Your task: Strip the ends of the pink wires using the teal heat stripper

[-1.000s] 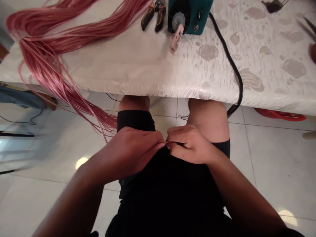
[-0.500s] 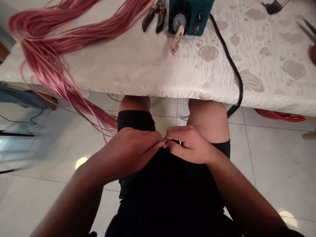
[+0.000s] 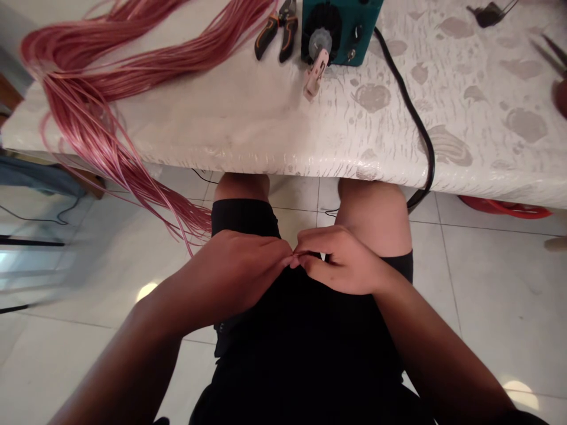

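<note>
Both my hands meet over my lap, below the table edge. My left hand (image 3: 239,268) is closed in a pinch, its fingertips touching those of my right hand (image 3: 339,262), which is also closed in a pinch. Between the fingertips a thin pink strand (image 3: 296,258) shows, barely visible. A big bundle of pink strands (image 3: 110,71) lies on the table at the far left and hangs over its edge toward my left knee.
On the white patterned table (image 3: 266,124) stand a teal machine (image 3: 341,26) with a black cable (image 3: 416,124) running off the edge, orange-handled pliers (image 3: 277,29) and a pale clip (image 3: 313,79). A red basin (image 3: 505,206) sits on the tiled floor at right.
My hands stay pinched together at the same spot; the fingertips have shifted only slightly. The view has tilted a little.
</note>
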A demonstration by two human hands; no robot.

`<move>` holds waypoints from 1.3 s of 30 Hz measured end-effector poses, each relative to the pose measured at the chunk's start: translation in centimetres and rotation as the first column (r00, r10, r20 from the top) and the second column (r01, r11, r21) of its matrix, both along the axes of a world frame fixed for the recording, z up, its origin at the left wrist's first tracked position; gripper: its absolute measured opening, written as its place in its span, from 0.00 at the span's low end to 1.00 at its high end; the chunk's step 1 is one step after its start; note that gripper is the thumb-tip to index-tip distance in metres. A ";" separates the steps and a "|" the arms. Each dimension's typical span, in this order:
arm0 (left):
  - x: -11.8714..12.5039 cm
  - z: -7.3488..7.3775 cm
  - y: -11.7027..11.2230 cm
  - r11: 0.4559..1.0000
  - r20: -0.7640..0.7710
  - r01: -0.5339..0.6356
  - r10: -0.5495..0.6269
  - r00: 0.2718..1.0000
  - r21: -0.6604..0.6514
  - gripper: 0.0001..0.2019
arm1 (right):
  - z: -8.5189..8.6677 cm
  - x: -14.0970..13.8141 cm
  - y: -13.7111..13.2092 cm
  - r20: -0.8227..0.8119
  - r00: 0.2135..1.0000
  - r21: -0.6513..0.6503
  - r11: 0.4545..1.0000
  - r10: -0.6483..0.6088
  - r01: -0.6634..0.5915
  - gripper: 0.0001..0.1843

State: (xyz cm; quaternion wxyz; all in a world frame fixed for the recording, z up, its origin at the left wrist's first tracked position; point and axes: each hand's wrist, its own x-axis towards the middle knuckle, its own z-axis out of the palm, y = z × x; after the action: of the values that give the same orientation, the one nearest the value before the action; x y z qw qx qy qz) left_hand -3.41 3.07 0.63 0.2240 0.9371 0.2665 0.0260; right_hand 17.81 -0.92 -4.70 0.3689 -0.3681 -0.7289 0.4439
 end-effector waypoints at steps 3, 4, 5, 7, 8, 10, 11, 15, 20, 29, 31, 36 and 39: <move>0.2 0.1 0.0 0.999 -0.042 0.007 -0.008 0.999 -0.038 0.14 | 0.2 0.1 0.1 0.023 0.999 -0.056 0.998 0.031 -0.030 0.11; 0.2 0.2 0.0 0.998 -0.049 0.013 -0.016 0.999 -0.053 0.14 | 0.2 0.1 0.1 0.026 0.999 -0.072 0.997 0.044 -0.042 0.11; 0.3 0.3 0.0 0.997 -0.052 0.022 -0.025 0.998 -0.068 0.14 | 0.2 0.1 0.1 0.026 0.998 -0.084 0.995 0.056 -0.054 0.11; 0.4 0.5 0.0 0.996 -0.042 0.040 -0.044 0.998 -0.086 0.15 | 0.3 0.2 0.1 0.019 0.998 -0.093 0.994 0.064 -0.062 0.11; 0.4 0.6 0.1 0.995 -0.035 0.049 -0.052 0.998 -0.091 0.15 | 0.4 0.2 0.1 0.018 0.998 -0.094 0.994 0.062 -0.060 0.11; 0.5 0.7 0.2 0.994 -0.034 0.057 -0.061 0.998 -0.097 0.15 | 0.5 0.1 0.2 0.024 0.998 -0.090 0.994 0.057 -0.055 0.11; 0.5 0.8 0.2 0.993 -0.042 0.060 -0.065 0.997 -0.101 0.15 | 0.5 0.1 0.2 0.029 0.998 -0.090 0.994 0.062 -0.059 0.11; 0.4 0.9 0.4 0.988 -0.104 0.068 -0.083 0.991 -0.137 0.15 | 0.4 0.2 0.2 0.075 0.990 -0.107 0.988 0.121 -0.113 0.11; 0.5 0.8 0.7 0.976 -0.130 0.069 -0.098 0.987 -0.207 0.15 | 0.0 0.2 0.2 0.077 0.986 -0.089 0.986 0.151 -0.144 0.15; 0.3 0.7 1.4 0.952 -0.084 0.072 -0.101 0.991 -0.298 0.16 | -0.4 0.1 0.1 0.006 0.997 0.013 0.997 0.074 -0.074 0.15; 0.4 0.7 1.3 0.956 -0.084 0.061 -0.089 0.992 -0.286 0.15 | -0.4 0.1 0.1 0.003 0.997 0.004 0.997 0.081 -0.081 0.15; 0.8 0.8 1.1 0.970 -0.046 0.047 -0.060 0.997 -0.237 0.14 | -0.3 0.2 0.1 0.001 0.997 -0.010 0.997 0.079 -0.079 0.14; 0.8 0.5 1.2 0.965 -0.025 0.053 -0.061 0.998 -0.258 0.14 | -0.4 0.1 0.2 -0.014 0.998 0.049 0.997 0.059 -0.058 0.15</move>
State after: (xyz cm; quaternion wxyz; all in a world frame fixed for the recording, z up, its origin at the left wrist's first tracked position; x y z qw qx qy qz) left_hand -2.57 4.30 1.16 0.3399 0.9077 0.2441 -0.0303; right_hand 17.93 -0.74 -5.06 0.3701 -0.3341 -0.7472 0.4394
